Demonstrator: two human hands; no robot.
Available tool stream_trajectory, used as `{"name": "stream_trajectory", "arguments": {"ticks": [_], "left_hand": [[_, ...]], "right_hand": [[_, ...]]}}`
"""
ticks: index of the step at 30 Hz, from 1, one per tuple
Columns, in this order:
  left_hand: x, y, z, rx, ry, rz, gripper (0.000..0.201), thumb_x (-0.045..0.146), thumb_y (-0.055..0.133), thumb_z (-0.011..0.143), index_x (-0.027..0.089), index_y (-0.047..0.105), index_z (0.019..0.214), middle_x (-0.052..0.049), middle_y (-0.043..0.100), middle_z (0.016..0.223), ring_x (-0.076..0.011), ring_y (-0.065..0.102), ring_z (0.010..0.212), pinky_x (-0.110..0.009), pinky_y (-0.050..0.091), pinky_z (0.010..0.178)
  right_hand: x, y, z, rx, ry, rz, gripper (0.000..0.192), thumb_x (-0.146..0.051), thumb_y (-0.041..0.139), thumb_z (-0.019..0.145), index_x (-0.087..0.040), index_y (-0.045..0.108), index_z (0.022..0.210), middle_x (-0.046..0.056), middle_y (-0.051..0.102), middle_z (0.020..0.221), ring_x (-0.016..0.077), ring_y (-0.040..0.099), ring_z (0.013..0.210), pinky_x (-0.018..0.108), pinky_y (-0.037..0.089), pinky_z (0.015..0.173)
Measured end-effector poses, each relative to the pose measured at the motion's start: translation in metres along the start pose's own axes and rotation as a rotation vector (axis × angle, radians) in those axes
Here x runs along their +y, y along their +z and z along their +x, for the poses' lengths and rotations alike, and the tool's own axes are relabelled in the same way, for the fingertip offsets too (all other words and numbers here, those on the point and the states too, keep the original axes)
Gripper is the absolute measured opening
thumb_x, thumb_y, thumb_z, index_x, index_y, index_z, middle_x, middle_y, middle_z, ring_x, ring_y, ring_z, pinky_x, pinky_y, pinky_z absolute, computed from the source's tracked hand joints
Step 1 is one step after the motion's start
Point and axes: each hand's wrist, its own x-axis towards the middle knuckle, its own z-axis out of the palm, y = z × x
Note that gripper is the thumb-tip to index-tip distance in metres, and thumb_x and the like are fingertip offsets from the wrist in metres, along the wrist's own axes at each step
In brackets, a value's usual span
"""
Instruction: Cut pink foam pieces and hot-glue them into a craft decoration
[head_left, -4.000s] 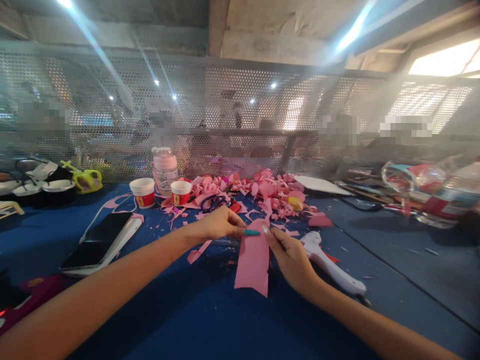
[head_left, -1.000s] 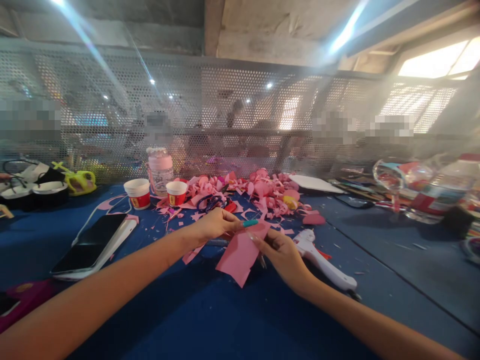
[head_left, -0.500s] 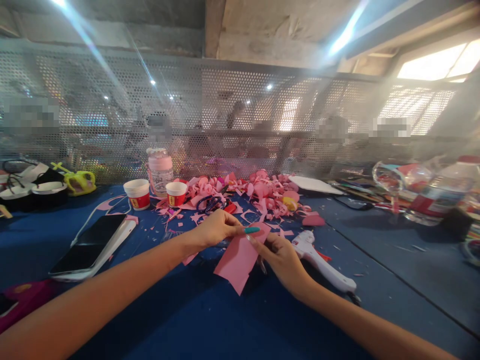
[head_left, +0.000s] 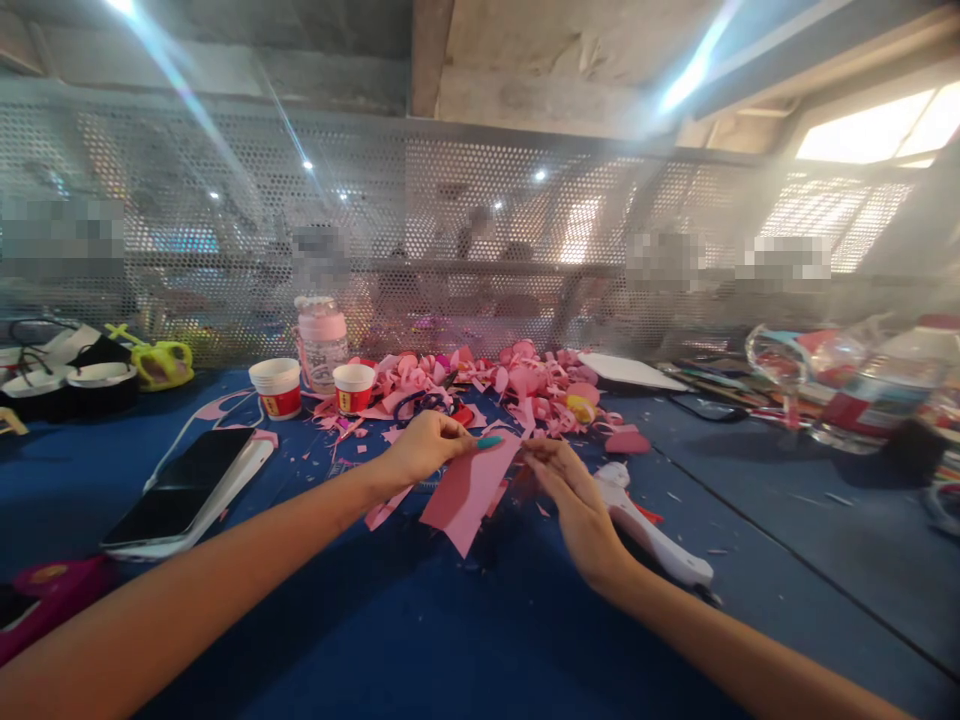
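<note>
Blue table (head_left: 450, 640) lies bare nearside; left hand (head_left: 424, 447) pinches pink paper (head_left: 469, 492) (right hand (head_left: 574, 495) spread).

Pink paper sheet (head_left: 466, 492) pinched in left hand (head_left: 424, 445), right hand (head_left: 571, 490) beside, above blue table (head_left: 420, 640).

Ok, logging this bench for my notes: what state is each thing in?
Pink paper sheet: lifted, pinched by left hand.
Right hand: open, beside the sheet's edge.
Black smartphone: screen dark, lying flat.
White glue gun: lying down.
Red-and-white paper cups: upright.
</note>
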Motion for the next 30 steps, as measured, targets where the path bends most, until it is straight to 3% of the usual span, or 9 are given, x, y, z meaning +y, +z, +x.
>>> {"name": "stream_trajectory", "arguments": {"ticks": [3, 5, 7, 11, 16, 20, 26, 30], "left_hand": [[-0.003, -0.006, 0.003, 0.019, 0.003, 0.022, 0.046, 0.058, 0.061, 0.060, 0.014, 0.053, 0.051, 0.004, 0.032, 0.050, -0.0071, 0.023, 0.048, -0.026, 0.015, 0.049], [-0.003, -0.011, 0.005, 0.042, -0.001, 0.035, 0.044, 0.056, 0.062, 0.061, 0.014, 0.053, 0.051, 0.004, 0.033, 0.049, -0.0072, 0.025, 0.048, -0.025, 0.016, 0.049], [-0.001, -0.018, 0.006, 0.063, -0.006, 0.056, 0.043, 0.054, 0.063, 0.061, 0.014, 0.050, 0.049, 0.004, 0.034, 0.049, -0.0072, 0.025, 0.047, -0.026, 0.016, 0.048], [0.006, -0.035, 0.007, 0.078, 0.064, 0.109, 0.046, 0.053, 0.064, 0.060, 0.014, 0.046, 0.045, 0.004, 0.032, 0.048, -0.0069, 0.025, 0.047, -0.025, 0.017, 0.048], [0.008, -0.062, 0.009, 0.056, 0.071, 0.266, 0.041, 0.051, 0.065, 0.059, 0.012, 0.059, 0.051, 0.004, 0.036, 0.046, -0.0068, 0.027, 0.045, -0.025, 0.016, 0.046], [0.008, -0.080, 0.009, 0.088, 0.082, 0.336, 0.030, 0.042, 0.066, 0.061, 0.013, 0.063, 0.051, 0.004, 0.039, 0.043, -0.0075, 0.031, 0.045, -0.024, 0.016, 0.045], [0.017, -0.090, 0.006, 0.106, 0.094, 0.354, 0.028, 0.034, 0.067, 0.061, 0.014, 0.059, 0.043, 0.005, 0.036, 0.038, -0.0068, 0.027, 0.042, -0.025, 0.017, 0.047], [0.019, -0.091, 0.005, 0.133, 0.063, 0.390, 0.028, 0.037, 0.068, 0.060, 0.014, 0.060, 0.045, 0.005, 0.037, 0.039, -0.0073, 0.029, 0.042, -0.025, 0.017, 0.047]], "right_hand": [[0.001, -0.004, 0.002, -0.012, -0.105, -0.096, 0.011, -0.020, 0.046, 0.072, -0.021, 0.053, 0.080, 0.004, 0.054, 0.087, 0.0167, 0.052, 0.082, 0.029, 0.044, 0.066], [-0.001, -0.006, 0.001, -0.032, -0.176, -0.164, 0.009, -0.019, 0.044, 0.072, -0.020, 0.052, 0.067, 0.003, 0.053, 0.082, 0.0159, 0.051, 0.077, 0.028, 0.042, 0.064], [-0.002, -0.007, 0.000, -0.055, -0.198, -0.204, 0.012, -0.021, 0.044, 0.075, -0.020, 0.052, 0.067, 0.003, 0.053, 0.078, 0.0151, 0.050, 0.072, 0.028, 0.041, 0.063], [-0.003, -0.006, 0.000, -0.088, -0.186, -0.223, 0.016, -0.030, 0.043, 0.080, -0.021, 0.056, 0.077, 0.003, 0.057, 0.080, 0.0166, 0.052, 0.077, 0.029, 0.041, 0.066], [-0.006, 0.001, 0.010, -0.100, -0.053, -0.139, 0.018, -0.035, 0.050, 0.077, -0.020, 0.056, 0.085, 0.002, 0.059, 0.075, 0.0142, 0.055, 0.067, 0.028, 0.044, 0.060], [-0.017, 0.011, 0.021, -0.174, 0.059, -0.071, 0.025, -0.037, 0.054, 0.073, -0.017, 0.058, 0.089, 0.004, 0.064, 0.077, 0.0138, 0.059, 0.067, 0.031, 0.047, 0.067], [-0.033, 0.043, 0.039, -0.126, 0.043, 0.134, 0.024, -0.035, 0.054, 0.073, -0.017, 0.060, 0.088, 0.008, 0.065, 0.095, 0.0156, 0.063, 0.081, 0.032, 0.046, 0.081], [-0.028, 0.060, 0.046, -0.131, 0.026, 0.199, 0.027, -0.039, 0.054, 0.073, -0.017, 0.060, 0.087, 0.010, 0.064, 0.101, 0.0176, 0.063, 0.086, 0.034, 0.046, 0.083]]}}
